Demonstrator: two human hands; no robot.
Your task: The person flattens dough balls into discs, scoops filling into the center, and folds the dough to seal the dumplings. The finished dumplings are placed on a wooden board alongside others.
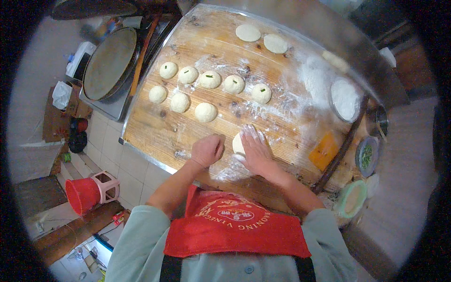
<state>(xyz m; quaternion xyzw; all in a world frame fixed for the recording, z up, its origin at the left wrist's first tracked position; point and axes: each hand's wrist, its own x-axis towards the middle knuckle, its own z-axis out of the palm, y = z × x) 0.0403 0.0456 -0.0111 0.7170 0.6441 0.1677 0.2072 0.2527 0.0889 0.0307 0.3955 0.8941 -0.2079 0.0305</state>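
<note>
My right hand lies flat on a round of dough, its palm and fingers covering most of it. White flour coats those fingertips. To its left, my left hand is curled into a fist just above or on the wooden board; nothing shows inside it. Beyond the fist sit three plain dough balls, the nearest one closest to my hands. Behind them runs a row of several dough balls, each topped with a bit of green, such as the rightmost.
Two flattened dough discs lie at the far edge. Along the right are a bowl of flour, an orange scraper, a dark rolling pin and a bowl of chopped greens. A large round griddle stands left.
</note>
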